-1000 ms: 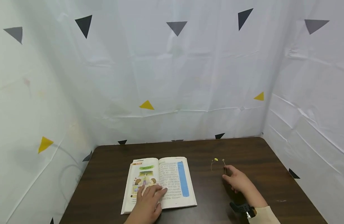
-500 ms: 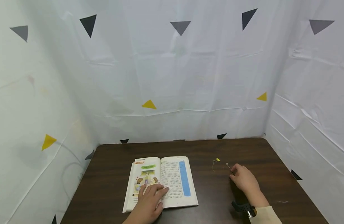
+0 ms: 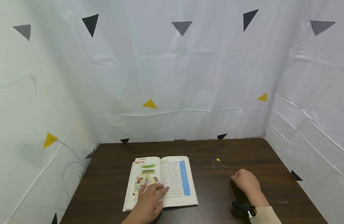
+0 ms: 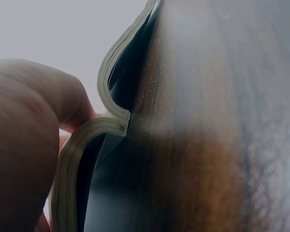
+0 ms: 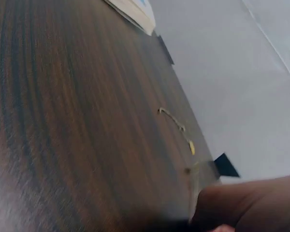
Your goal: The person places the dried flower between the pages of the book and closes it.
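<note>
A book (image 3: 167,169) lies open on the dark table, a picture page on the left and dense text with a blue strip on the right. My left hand (image 3: 148,200) rests across its lower middle, fingers spread over the pages. In the left wrist view its thumb side is close to the book's lower page edges (image 4: 63,183). My right hand (image 3: 246,182) pinches a thin dried flower stem (image 3: 227,170), which points up and left from the fingertips. Just beyond lies a small dried yellow flower (image 3: 218,160) on a curved stem. The fingertips are mostly hidden in the right wrist view.
The wood-grain table (image 3: 205,193) runs back to a white sheet (image 3: 194,77) with black, grey and yellow triangles, which also hangs at both sides. A black watch (image 3: 244,209) is on my right wrist, below a cream sleeve (image 3: 264,215).
My right hand has shifted slightly right and turned over, with its fingers more tucked. The pinched stem has swung from nearly upright in view to slanting left. The left hand stays on the book.
</note>
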`<action>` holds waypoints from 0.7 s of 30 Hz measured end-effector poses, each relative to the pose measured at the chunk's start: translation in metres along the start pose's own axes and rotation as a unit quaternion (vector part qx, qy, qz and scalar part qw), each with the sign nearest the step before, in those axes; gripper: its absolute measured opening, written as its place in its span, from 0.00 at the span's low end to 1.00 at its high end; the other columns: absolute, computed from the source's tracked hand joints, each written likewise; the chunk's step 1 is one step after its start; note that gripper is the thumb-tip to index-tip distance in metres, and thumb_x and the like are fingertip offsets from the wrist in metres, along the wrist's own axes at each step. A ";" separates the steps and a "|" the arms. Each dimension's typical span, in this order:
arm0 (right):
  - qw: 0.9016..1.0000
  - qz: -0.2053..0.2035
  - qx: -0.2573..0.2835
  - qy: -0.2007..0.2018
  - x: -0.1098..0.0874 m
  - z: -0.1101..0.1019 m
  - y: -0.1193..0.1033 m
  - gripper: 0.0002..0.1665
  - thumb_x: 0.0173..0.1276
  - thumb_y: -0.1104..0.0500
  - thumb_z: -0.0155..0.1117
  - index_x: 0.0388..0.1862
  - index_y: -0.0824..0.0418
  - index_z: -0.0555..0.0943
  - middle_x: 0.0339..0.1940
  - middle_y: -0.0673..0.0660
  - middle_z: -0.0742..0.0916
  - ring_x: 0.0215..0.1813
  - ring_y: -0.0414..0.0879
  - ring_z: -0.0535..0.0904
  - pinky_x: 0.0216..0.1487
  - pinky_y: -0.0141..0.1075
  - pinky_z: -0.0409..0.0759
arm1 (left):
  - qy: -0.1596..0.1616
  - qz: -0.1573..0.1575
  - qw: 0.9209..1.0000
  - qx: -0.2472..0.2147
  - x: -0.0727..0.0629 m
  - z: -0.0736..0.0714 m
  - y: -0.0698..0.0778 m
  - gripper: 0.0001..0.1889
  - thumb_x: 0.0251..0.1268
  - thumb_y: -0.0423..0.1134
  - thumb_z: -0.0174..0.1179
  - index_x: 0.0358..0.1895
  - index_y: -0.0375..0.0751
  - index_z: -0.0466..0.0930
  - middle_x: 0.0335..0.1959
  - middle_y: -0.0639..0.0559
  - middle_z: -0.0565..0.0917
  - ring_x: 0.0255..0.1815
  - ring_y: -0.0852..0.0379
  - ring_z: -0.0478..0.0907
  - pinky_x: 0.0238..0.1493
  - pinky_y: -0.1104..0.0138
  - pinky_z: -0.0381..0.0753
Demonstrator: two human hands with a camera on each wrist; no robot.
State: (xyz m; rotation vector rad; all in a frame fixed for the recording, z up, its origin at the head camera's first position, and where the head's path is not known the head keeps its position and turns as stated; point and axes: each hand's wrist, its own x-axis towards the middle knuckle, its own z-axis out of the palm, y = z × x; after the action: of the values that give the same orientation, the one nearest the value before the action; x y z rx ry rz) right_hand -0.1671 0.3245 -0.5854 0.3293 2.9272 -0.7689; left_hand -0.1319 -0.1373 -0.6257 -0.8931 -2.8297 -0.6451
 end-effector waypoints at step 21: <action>0.862 0.012 0.497 -0.099 -0.003 -0.017 0.076 0.18 0.86 0.57 0.63 0.66 0.65 0.82 0.46 0.49 0.88 0.48 0.42 0.89 0.54 0.36 0.90 | 0.022 -0.002 1.000 -0.014 0.001 0.004 0.001 0.29 0.72 0.37 0.61 0.75 0.61 0.79 0.70 0.58 0.76 0.74 0.50 0.72 0.74 0.28 0.56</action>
State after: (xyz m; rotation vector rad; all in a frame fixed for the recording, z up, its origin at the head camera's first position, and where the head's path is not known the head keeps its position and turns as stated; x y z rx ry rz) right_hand -0.1475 0.3970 -0.6066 0.3098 2.0756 -2.0999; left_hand -0.1316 -0.1346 -0.6286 -0.8663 -2.7921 -0.6964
